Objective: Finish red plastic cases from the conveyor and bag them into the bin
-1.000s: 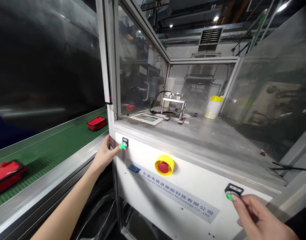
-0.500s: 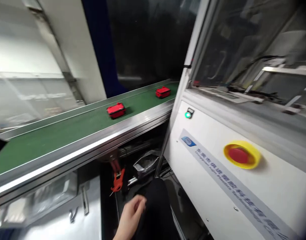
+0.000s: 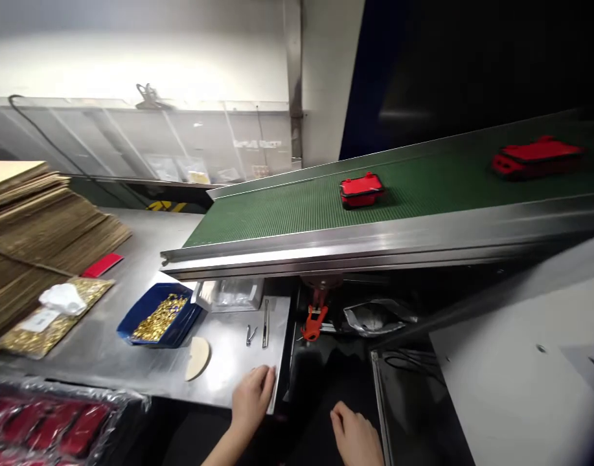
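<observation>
Resting on the near corner of the steel surface (image 3: 131, 362), the left hand (image 3: 252, 396) has its fingers curled loosely over the edge, a narrow grip that closes on nothing but the metal lip itself. The right hand (image 3: 355, 435) hangs lower and to the right, over the dark gap beside the surface, its fingers bent and relaxed with nothing in them.

Ahead of the left hand and just up the surface lie two small metal tools: a short clip-like piece (image 3: 251, 334) and a thin rod (image 3: 265, 331), whose long axis runs away from the person, roughly in line with the surface's right edge. Both are near the left hand and well apart from the right, so the left is plainly the closer of the two. Further to the left sits a pale half-round disc (image 3: 198, 357), and beyond it a blue tray (image 3: 146, 310) filled with small gold parts, partly tucked under the conveyor's steel rail (image 3: 374, 249).

Above all this runs the green conveyor belt (image 3: 287, 210), sloping up toward the right, with one red case (image 3: 361, 190) near its middle and a second red case (image 3: 537, 156) farther right. These lie up and away from both hands, the nearer case roughly straight above the right hand.

On the far left stand stacked cardboard sheets (image 3: 39, 220) and a bag of gold parts (image 3: 48, 317); an orange clamp (image 3: 312, 323) hangs under the belt.
</observation>
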